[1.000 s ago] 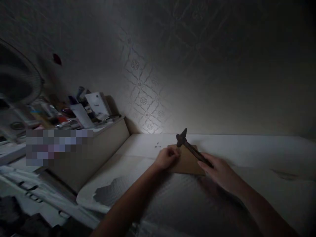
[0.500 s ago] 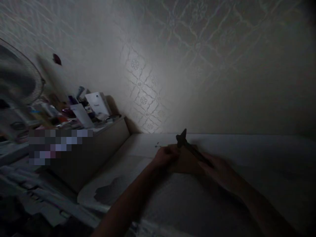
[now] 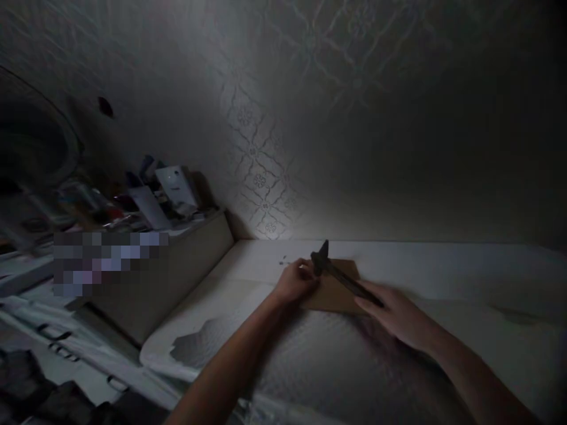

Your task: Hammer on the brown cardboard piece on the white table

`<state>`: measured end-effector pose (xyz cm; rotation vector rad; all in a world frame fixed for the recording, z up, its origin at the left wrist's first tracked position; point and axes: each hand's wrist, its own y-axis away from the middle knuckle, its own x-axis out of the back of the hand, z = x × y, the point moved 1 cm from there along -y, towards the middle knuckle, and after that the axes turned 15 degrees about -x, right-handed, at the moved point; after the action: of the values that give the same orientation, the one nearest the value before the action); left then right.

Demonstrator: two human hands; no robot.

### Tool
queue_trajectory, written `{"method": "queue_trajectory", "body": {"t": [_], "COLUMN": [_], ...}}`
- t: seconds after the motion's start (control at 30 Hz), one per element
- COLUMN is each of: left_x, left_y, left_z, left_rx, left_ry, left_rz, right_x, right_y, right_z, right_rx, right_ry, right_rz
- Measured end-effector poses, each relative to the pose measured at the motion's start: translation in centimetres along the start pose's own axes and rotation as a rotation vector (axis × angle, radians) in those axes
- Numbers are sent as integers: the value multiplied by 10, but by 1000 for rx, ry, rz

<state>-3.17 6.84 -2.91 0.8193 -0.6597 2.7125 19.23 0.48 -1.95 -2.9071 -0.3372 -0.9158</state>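
Observation:
My right hand [image 3: 394, 310] is wrapped round the handle of a hammer [image 3: 348, 280]. The hammer's dark head is over a flat brown wooden board [image 3: 332, 298], close by the fingertips of my left hand [image 3: 295, 282]. That left hand rests at the board's left edge with thumb and fingers pinched together. Whatever is between them, if anything, is too small and dark to make out. Just beyond my left hand lie a few tiny dark pieces [image 3: 283, 260] on the white surface.
The board lies on a white table [image 3: 248, 260] against a patterned wall [image 3: 266, 147]. To the left stands a white drawer unit [image 3: 177, 271] topped with a white box [image 3: 177, 186] and clutter. A round fan [image 3: 35, 130] is at far left. Light is dim.
The hammer's head has come down and slightly left, nearer my left fingertips. My left hand stays almost in place at the board. The board and table look brighter.

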Motion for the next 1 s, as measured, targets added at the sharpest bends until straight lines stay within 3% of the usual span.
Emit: {"method": "queue_trajectory", "body": {"t": [0.73,0.9,1.0], "left_x": [-3,18,42], "left_y": [1,-7,-22], "left_z": [1,-2,-16], "left_rx": [19,-9,72], "left_ry": [-31,15,-250], "left_rz": [16,-34,91], "right_x": [-3,1,4], "right_y": [0,-1,-3], "right_z": [3,1,3], "right_rx": [21,14,-5], "right_ry": [40,-41,-67], "right_rz": [-4,86,173]}}
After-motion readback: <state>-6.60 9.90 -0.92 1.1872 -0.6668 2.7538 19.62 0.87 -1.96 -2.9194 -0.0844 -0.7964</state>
